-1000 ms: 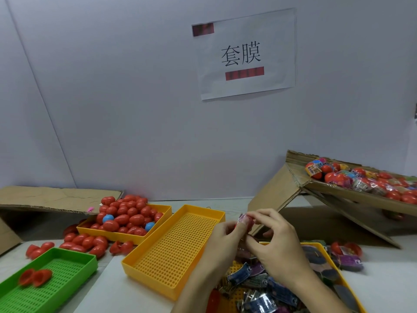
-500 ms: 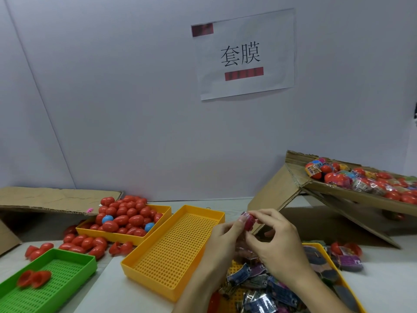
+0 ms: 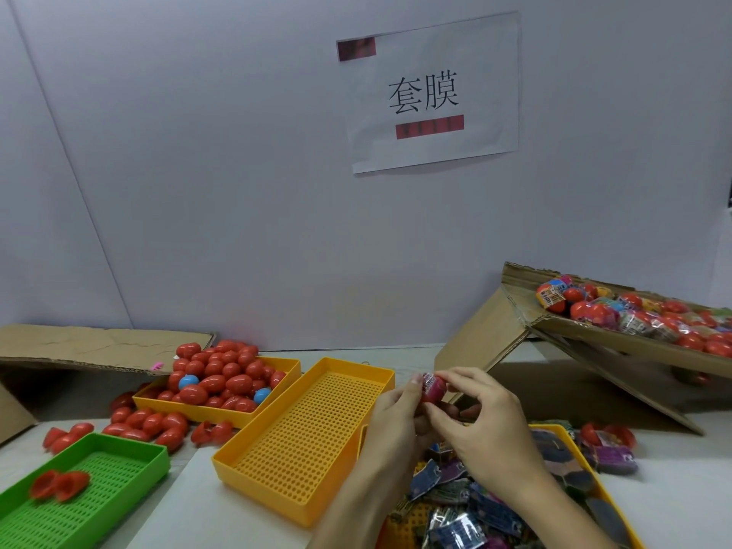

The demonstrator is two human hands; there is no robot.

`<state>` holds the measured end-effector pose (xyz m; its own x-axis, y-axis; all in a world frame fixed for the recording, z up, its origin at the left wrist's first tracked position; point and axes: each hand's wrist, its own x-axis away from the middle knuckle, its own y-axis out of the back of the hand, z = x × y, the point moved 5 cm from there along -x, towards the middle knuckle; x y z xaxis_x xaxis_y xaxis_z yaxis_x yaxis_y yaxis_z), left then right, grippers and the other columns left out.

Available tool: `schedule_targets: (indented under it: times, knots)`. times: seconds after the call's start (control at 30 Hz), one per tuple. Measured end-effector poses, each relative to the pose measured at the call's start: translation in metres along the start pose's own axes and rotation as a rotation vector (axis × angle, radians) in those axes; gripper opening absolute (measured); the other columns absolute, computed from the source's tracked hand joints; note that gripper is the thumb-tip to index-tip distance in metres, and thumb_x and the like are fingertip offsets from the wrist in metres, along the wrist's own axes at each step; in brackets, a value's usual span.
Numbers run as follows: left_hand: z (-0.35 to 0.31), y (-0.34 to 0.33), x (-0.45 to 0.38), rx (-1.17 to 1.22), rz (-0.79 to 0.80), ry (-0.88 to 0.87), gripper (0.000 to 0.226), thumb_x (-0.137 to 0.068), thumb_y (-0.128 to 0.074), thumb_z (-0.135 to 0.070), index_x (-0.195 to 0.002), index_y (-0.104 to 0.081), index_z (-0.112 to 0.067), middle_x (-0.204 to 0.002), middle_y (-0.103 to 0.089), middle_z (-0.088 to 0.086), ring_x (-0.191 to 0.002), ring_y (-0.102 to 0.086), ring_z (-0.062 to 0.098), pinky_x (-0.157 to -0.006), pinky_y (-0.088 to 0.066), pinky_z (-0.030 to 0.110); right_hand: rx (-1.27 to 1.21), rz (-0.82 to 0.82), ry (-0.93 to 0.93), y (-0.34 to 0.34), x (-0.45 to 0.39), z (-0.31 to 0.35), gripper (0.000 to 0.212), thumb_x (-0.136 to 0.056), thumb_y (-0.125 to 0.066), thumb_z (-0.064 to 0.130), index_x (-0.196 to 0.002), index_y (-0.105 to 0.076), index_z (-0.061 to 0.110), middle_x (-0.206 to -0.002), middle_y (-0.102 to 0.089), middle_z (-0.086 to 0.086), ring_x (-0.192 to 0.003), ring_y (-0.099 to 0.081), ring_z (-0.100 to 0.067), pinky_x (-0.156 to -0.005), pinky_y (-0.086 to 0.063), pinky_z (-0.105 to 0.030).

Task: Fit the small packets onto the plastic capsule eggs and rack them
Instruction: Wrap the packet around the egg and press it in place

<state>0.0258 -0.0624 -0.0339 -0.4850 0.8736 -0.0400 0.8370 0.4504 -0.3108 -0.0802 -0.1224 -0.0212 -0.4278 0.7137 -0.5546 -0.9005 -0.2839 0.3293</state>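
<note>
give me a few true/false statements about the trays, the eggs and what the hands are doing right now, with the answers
1. Both hands hold one red plastic capsule egg with a pink packet on it. True: the left hand and right hand pinch it together.
2. The perforated yellow plastic tray in the middle is full of eggs. False: nothing lies in it.
3. The green perforated tray holds two red egg halves. True.
4. Every egg in the yellow tray at the back left is red. False: two blue eggs lie among them.
5. The tilted cardboard box on the right holds bare eggs only. False: many there wear packets.
</note>
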Motion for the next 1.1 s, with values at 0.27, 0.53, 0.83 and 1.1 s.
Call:
schedule_targets:
  times: [0.27,0.53,0.83,1.1]
  knots:
    - [0.001,-0.002,0.001,-0.182,0.081,0.004,0.039,-0.1,-0.05,-0.038,-0.094,-0.074,-0.007,-0.08,-0.075,0.009,-0.075,-0.073,0.02,-0.063,-0.058,0.029,0.022,0.054,0.01,0.0,0.001,-0.001,0.038,-0.086,-0.074,0.023,-0.123,-0.068,0.026,-0.106,-0.066,0.023,-0.103,-0.06,0.005,-0.09,-0.055,-0.025]
    - [-0.001,0.0,0.001,-0.239,0.029,-0.031,0.038,-0.102,-0.048,-0.036,-0.09,-0.078,-0.016,-0.085,-0.077,0.005,-0.082,-0.074,0.018,-0.063,-0.058,0.029,-0.029,0.092,0.004,-0.003,0.001,0.0,0.039,-0.087,-0.073,0.023,-0.124,-0.066,0.029,-0.104,-0.068,0.022,-0.102,-0.059,0.009,-0.085,-0.054,-0.015]
    - [0.003,-0.006,0.005,0.087,0.018,0.175,0.051,-0.102,-0.042,-0.043,-0.086,-0.067,-0.001,-0.069,-0.066,0.015,-0.062,-0.066,0.021,-0.057,-0.055,0.032,-0.011,0.029,0.083,0.001,-0.002,0.007,0.046,-0.076,-0.084,0.025,-0.119,-0.067,0.029,-0.106,-0.063,0.026,-0.107,-0.054,0.012,-0.084,-0.045,-0.004]
    - [0.005,-0.008,0.004,0.039,0.023,0.214,0.048,-0.103,-0.042,-0.043,-0.095,-0.063,-0.001,-0.071,-0.066,0.008,-0.064,-0.069,0.021,-0.055,-0.055,0.032,-0.079,0.04,0.05,-0.001,-0.003,0.0,0.038,-0.079,-0.081,0.023,-0.116,-0.07,0.022,-0.103,-0.064,0.02,-0.103,-0.058,0.007,-0.077,-0.055,-0.014]
